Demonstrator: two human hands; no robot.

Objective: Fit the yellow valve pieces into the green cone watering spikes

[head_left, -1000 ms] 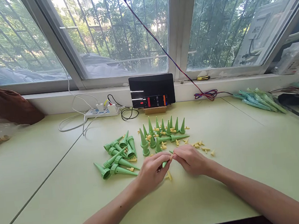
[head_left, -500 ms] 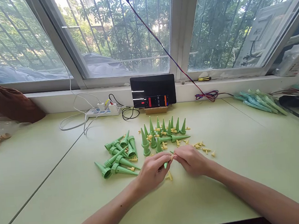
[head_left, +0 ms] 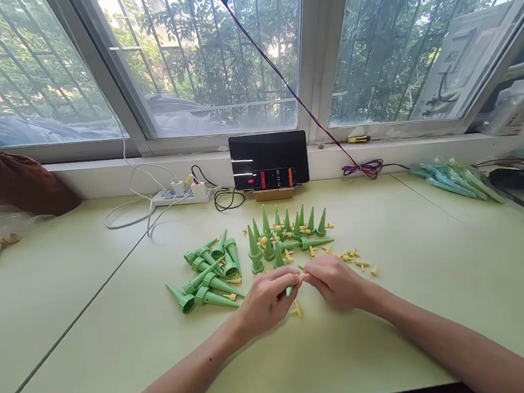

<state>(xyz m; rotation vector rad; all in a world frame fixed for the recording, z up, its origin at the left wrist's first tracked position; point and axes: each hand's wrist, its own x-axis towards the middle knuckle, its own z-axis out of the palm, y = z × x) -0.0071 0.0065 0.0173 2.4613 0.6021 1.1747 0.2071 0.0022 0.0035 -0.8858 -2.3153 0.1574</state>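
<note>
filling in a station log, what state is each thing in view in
Left hand: closed around a green plastic piece
Right hand: fingers bent in beside it, grip partly hidden
Green plastic cones in the middle: mostly upright
Green plastic cones at left: lying heaped
Small yellow plastic pieces: several lying loose
Black phone: on its side, screen lit
Black glossy flat panel: propped up, dark
White plastic power strip: plugs in
Brown cloth bag: neck gathered

Green cones, yellow fittings on table
</note>
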